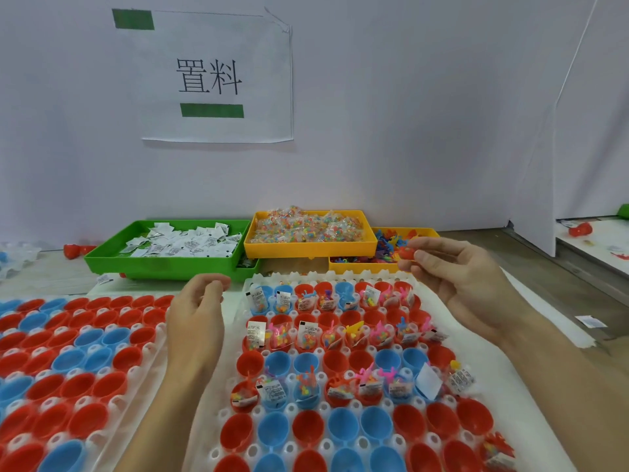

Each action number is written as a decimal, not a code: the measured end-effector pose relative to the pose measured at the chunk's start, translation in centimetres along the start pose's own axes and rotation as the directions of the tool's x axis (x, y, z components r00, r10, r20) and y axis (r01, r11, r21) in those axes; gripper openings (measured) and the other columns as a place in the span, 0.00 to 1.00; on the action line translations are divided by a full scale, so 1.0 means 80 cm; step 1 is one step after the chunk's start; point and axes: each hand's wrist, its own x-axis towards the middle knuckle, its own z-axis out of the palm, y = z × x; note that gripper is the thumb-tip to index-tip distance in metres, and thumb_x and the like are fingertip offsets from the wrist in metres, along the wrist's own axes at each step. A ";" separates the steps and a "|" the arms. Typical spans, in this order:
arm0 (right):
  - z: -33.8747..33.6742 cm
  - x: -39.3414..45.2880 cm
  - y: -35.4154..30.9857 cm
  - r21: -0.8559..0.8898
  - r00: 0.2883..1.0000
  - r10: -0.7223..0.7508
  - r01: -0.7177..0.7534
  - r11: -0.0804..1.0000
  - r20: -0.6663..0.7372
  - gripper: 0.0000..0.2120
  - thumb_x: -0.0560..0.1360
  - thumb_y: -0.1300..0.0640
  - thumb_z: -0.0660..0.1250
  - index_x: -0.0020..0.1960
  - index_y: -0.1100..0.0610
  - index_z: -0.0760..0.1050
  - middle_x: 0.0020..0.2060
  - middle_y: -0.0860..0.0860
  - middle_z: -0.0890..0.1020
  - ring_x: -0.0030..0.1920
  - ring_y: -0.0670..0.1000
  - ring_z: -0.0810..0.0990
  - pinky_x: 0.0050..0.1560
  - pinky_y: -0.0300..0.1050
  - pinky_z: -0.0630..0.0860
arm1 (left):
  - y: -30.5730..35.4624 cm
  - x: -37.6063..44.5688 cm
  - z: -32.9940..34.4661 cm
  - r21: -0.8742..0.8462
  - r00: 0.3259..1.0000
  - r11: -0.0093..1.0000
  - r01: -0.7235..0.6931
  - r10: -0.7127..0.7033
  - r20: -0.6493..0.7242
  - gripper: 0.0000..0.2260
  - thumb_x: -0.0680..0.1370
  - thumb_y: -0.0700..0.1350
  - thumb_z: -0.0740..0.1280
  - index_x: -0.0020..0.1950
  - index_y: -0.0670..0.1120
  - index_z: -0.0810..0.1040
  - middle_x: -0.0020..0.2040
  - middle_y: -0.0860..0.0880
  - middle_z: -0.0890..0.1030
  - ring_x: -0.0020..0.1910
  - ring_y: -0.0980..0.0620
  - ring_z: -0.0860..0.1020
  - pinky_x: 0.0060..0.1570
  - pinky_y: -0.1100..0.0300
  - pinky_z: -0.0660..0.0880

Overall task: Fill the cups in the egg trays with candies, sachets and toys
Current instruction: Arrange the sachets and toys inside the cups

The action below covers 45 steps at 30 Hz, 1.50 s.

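Note:
Two white egg trays lie before me, one on the left (149,349) and one on the right (343,277), both packed with red and blue cups. Several cups in the right tray hold sachets, candy packs and toys. My right hand (456,277) hovers over that tray's far right corner and pinches a small red toy (406,252) at its fingertips. My left hand (195,311) hangs between the trays with fingers loosely curled; I see nothing in it. Behind stand a green bin of white sachets (170,265), a yellow bin of candy packs (306,250) and a yellow bin of toys (360,267).
A paper sign (211,76) is taped to the white wall behind. Red cup halves (73,250) lie at the far left, another red piece (581,229) at the far right. A loose sachet (590,321) lies on the table right of the tray.

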 end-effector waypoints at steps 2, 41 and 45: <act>0.007 -0.014 -0.001 -0.044 0.999 -0.026 0.028 0.999 0.044 0.10 0.69 0.63 0.68 0.47 0.57 0.85 0.43 0.57 0.86 0.43 0.53 0.87 0.41 0.37 0.81 | 0.018 -0.005 -0.001 0.032 0.998 0.998 -0.060 0.059 0.031 0.12 0.81 0.40 0.60 0.45 0.53 0.80 0.48 0.55 0.82 0.52 0.54 0.79 0.47 0.58 0.71; 0.054 -0.062 0.001 -0.424 0.925 0.025 0.150 0.893 0.378 0.06 0.70 0.57 0.72 0.46 0.54 0.86 0.38 0.55 0.87 0.38 0.53 0.86 0.40 0.38 0.81 | 0.084 -0.106 0.032 -0.276 0.886 0.961 0.018 0.113 0.449 0.09 0.67 0.46 0.73 0.46 0.49 0.86 0.39 0.49 0.87 0.40 0.51 0.86 0.40 0.64 0.81; 0.056 -0.064 0.002 -0.432 0.925 -0.006 0.184 0.883 0.381 0.06 0.71 0.54 0.72 0.45 0.54 0.86 0.37 0.55 0.86 0.37 0.52 0.86 0.38 0.38 0.80 | 0.086 -0.107 0.033 -0.291 0.881 0.957 0.019 0.122 0.456 0.09 0.66 0.46 0.73 0.45 0.48 0.85 0.37 0.48 0.86 0.39 0.51 0.86 0.39 0.65 0.80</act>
